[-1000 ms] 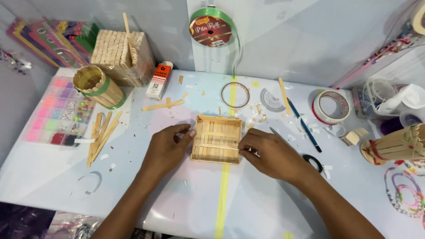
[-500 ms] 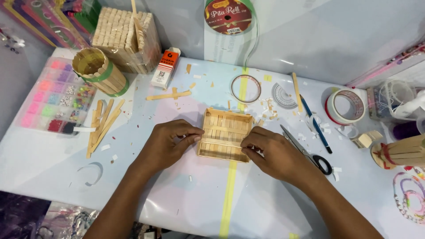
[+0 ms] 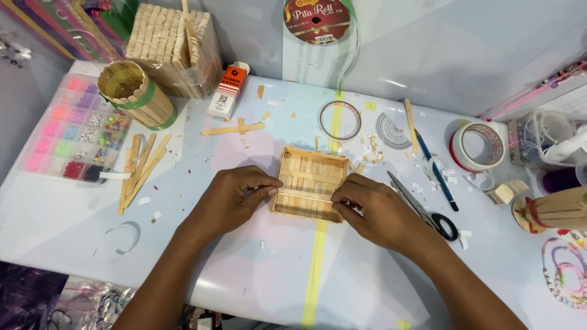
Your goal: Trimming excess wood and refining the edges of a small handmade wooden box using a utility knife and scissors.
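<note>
from the head view, the square tray of pale wooden craft sticks (image 3: 310, 183) lies flat on the white bench (image 3: 257, 269), between my hands. i judge it light, stiff but fragile at the joints; best taken by its edges. my left hand (image 3: 229, 201) fingers pinch its left edge, my right hand (image 3: 379, 211) fingers pinch the right edge, wrists low.

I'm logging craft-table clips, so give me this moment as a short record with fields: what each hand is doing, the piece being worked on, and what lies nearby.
left hand: fingertips press a cross stick on the tray's left edge
right hand: fingertips press the same stick at the right edge
stick tray: square, made of flat wooden sticks, flat on the white table
scissors: right of the tray, apart from the right hand
loose sticks: left of the left hand
bead box: far left
tape roll: upper right
</note>
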